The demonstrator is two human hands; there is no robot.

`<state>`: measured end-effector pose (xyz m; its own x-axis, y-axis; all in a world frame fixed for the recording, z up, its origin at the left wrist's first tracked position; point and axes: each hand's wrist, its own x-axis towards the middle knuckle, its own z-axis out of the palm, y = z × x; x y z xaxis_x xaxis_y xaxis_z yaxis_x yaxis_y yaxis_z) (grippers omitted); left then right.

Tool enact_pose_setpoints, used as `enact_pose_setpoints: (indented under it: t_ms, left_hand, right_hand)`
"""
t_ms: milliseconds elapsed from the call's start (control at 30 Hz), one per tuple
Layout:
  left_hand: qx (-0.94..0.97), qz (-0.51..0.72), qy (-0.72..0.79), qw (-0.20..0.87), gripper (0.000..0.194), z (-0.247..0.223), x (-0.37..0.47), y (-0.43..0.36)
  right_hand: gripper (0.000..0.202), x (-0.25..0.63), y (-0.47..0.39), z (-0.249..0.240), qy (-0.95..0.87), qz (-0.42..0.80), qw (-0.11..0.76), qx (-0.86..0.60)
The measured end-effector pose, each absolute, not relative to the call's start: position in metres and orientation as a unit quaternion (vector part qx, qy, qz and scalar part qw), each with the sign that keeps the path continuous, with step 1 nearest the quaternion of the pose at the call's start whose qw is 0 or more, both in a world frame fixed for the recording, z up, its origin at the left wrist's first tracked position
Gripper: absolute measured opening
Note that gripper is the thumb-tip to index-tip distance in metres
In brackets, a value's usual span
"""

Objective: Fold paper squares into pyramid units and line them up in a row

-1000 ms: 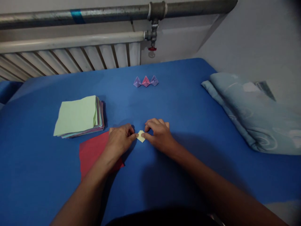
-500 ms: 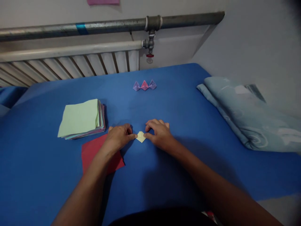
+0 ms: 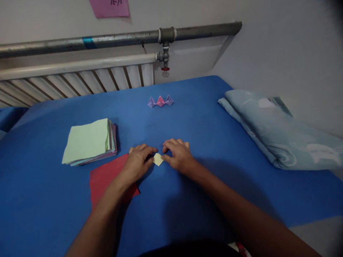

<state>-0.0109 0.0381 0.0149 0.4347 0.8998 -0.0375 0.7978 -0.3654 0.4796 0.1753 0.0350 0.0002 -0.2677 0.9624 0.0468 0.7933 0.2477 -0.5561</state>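
Note:
A small pale yellow folded paper [image 3: 158, 159] lies on the blue surface between both hands. My left hand [image 3: 140, 160] grips its left corner between thumb and index finger. At the right corner, the thumb of my right hand [image 3: 178, 154] presses on the paper, with the other fingers curled above. Under my left wrist is a red paper sheet [image 3: 107, 178], partly hidden by the forearm. Farther back stand three small folded paper shapes side by side: a purple one [image 3: 151, 102], a pink one [image 3: 160, 101] and another purple one [image 3: 169, 100].
A stack of coloured paper [image 3: 87, 141] with light green on top lies at the left. On the right is a folded light blue blanket [image 3: 268, 132]. A radiator [image 3: 88, 80] and a metal pipe [image 3: 120, 38] with a red valve run along the back wall.
The camera view has shifted, so the scene sits slightly lower and more to the left. My left index finger has stretched out towards the yellow paper's top edge.

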Motion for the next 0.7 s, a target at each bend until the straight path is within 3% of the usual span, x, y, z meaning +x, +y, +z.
enact_pose_setpoints:
  t_ms: [433,700]
  left_hand:
    - [0.803,0.155,0.517,0.253,0.007,0.012,-0.005,0.035]
    - [0.747,0.22,0.502,0.376,0.005,0.011,-0.008,0.03]
  right_hand:
    - [0.007,0.174,0.029,0.004,-0.779,0.21,0.204,-0.554]
    - [0.009,0.171,0.024,0.006,-0.793,0.25,0.221,-0.509]
